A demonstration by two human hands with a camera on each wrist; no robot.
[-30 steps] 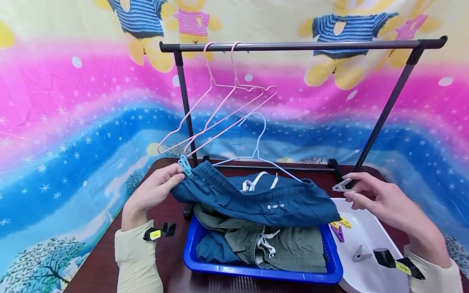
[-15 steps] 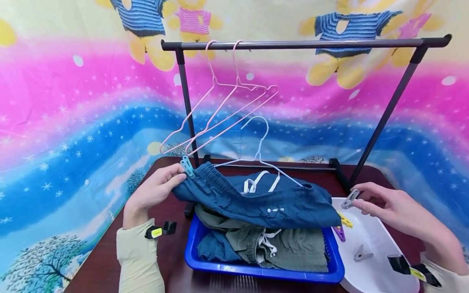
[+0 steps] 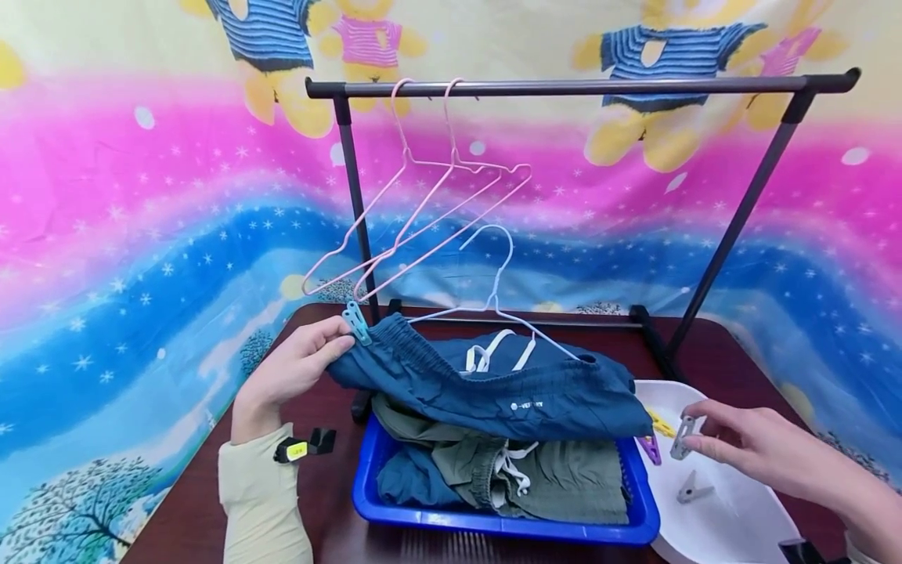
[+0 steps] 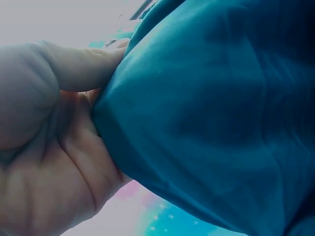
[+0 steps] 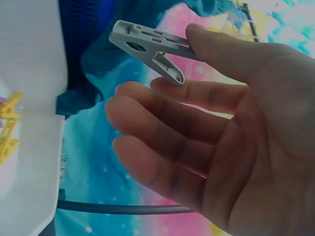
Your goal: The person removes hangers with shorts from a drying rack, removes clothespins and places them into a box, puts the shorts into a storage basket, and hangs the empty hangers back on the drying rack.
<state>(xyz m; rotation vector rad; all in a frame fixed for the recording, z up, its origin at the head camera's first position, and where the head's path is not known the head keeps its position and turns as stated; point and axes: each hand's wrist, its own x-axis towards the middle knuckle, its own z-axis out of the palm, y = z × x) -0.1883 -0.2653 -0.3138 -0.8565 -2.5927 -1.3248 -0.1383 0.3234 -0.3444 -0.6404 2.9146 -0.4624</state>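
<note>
My left hand (image 3: 292, 368) pinches the left end of dark blue drawstring shorts (image 3: 486, 399), next to a teal clothespin (image 3: 356, 323) clipped at their waistband. In the left wrist view, the thumb presses the blue cloth (image 4: 197, 108). A light blue hanger (image 3: 496, 304) stands up out of the waistband, its hook free. Over the white tray, my right hand (image 3: 764, 439) pinches a grey clothespin (image 3: 683, 437) between thumb and index finger. The right wrist view shows that clothespin (image 5: 147, 42) with the other fingers loosely bent below it.
Below the shorts, a blue basket (image 3: 507, 523) holds folded grey-green and blue clothes. The white tray (image 3: 740, 533) at right contains yellow, purple and grey clothespins. Behind stands a dark rack (image 3: 585, 88) with two pink hangers (image 3: 409, 168) on its bar.
My right hand has moved down and to the right, away from the shorts and over the tray, turning the grey clothespin more upright. The left hand keeps its place on the shorts.
</note>
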